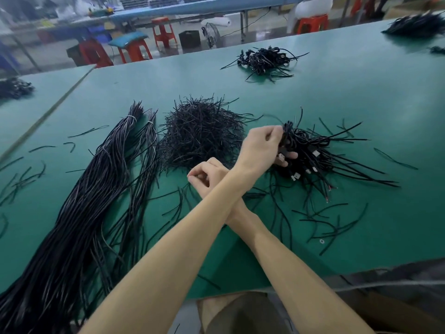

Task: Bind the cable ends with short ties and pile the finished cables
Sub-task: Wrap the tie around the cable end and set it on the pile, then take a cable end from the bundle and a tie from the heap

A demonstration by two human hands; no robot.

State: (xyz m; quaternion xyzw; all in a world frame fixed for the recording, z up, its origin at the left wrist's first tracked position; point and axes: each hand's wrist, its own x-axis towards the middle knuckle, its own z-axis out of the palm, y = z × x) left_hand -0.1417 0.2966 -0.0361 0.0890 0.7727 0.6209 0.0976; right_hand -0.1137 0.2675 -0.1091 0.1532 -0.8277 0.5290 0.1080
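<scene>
My arms are crossed over the green table. My left hand reaches to the right and grips a bound black cable on top of the pile of finished cables, whose white connectors show. My right hand lies to the left beneath the left forearm, its fingers curled with thumb against fingertips and no tie visible in it. It hovers at the near edge of the heap of short black ties. Long unbound black cables, banded at their far ends, stretch along the left.
Loose ties are scattered around the near table, on the left and on the right. Another cable pile sits farther back, with more piles at the far right and far left. Red stools stand beyond the table.
</scene>
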